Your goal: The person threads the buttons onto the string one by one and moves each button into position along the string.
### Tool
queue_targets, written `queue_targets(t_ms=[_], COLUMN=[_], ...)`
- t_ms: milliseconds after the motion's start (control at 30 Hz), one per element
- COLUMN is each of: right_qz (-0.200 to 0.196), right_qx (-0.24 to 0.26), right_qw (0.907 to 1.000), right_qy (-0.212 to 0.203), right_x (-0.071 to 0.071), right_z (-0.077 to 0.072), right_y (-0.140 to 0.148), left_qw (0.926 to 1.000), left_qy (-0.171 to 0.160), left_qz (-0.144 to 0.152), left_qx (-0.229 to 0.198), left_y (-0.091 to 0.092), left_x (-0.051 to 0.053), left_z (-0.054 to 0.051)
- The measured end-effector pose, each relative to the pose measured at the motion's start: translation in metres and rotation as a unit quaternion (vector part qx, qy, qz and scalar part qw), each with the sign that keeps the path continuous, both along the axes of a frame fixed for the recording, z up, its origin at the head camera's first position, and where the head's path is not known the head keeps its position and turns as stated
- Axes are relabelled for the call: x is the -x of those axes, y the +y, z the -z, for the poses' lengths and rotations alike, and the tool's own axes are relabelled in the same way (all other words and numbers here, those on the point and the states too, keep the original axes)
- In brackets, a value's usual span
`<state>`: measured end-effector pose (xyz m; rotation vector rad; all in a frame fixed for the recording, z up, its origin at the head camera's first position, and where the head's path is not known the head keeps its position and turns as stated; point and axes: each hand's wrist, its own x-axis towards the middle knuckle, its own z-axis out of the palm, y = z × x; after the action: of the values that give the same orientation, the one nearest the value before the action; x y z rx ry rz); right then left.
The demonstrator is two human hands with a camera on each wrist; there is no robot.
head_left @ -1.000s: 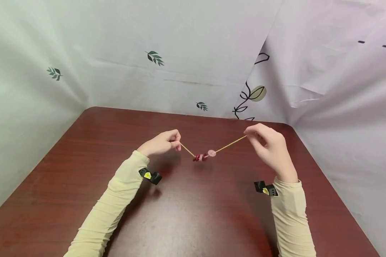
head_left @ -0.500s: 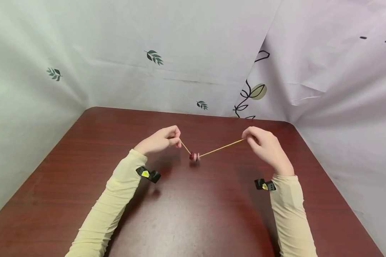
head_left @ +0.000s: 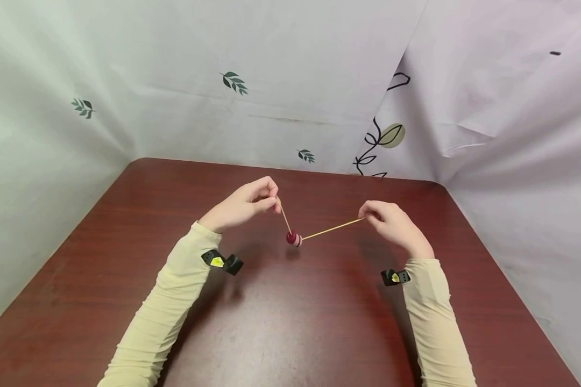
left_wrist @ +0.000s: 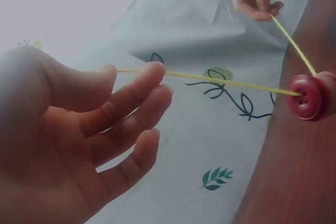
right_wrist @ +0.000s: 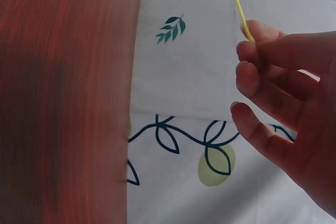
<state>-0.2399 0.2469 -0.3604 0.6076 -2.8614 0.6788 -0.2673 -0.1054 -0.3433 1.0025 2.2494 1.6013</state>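
A yellow string point(head_left: 331, 229) runs between the two hands and sags in the middle. Several red and pink buttons point(head_left: 294, 238) are threaded on it, bunched together at its low point above the table. My left hand point(head_left: 244, 203) pinches one end of the string between thumb and fingers. In the left wrist view a dark red button point(left_wrist: 305, 98) faces the left hand, the string passing through its holes. Lower and to the right, my right hand point(head_left: 392, 226) pinches the other end; the right wrist view shows the string point(right_wrist: 237, 3) leaving its thumb and forefinger.
Below the hands spreads a dark red-brown wooden table point(head_left: 281, 322). A white cloth point(head_left: 174, 97) with leaf prints hangs behind and beside it. Black wrist cameras are strapped over both cream sleeves point(head_left: 174, 290).
A pink button standing apart on the string has slid left against the others. The left hand has risen slightly. The right hand has moved down and left, and the string's left part is steeper.
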Motion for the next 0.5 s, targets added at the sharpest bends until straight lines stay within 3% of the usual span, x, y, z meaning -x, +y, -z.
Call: queue_targets(t_ms=[333,500], right_qz=[-0.036,-0.043], right_qx=[-0.014,-0.023], right_qw=[0.999,0.998], right_qy=[-0.022,-0.041], right_x=[0.005,0.007], right_z=[0.01,0.013], right_y=[-0.004,-0.007], left_qw=[0.9993,0.9995], left_qy=[0.011,0.01], left_qz=[0.024,0.019], left_qx=[-0.025,-0.025], left_y=[0.0,0.0], left_x=[-0.009,-0.015], left_z=[-0.008,-0.015])
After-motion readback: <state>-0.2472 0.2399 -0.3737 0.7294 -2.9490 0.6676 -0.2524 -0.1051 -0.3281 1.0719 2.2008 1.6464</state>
